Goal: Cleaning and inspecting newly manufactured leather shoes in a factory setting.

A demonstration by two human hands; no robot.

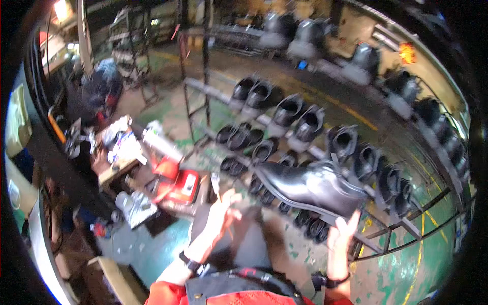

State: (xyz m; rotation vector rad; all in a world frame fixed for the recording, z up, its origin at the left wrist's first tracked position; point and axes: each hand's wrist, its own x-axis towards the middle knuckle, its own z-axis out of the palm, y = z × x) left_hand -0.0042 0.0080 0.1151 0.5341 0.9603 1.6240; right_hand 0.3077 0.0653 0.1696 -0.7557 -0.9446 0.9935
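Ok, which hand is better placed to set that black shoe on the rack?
Probably the right hand: it holds the black shoe at the heel end, in front of the rack. The left hand is farther from the rack and holds a thin brush-like tool.

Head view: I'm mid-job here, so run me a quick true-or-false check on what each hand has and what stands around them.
1. The right hand holds a black shoe. True.
2. The left hand is empty. False: it holds a thin brush-like tool.
3. The held shoe points toe-first toward the picture's right edge. False: it points toward the left.
4. A red container sits to the left of the left hand. True.
5. The shoes on the rack are white. False: they are black.
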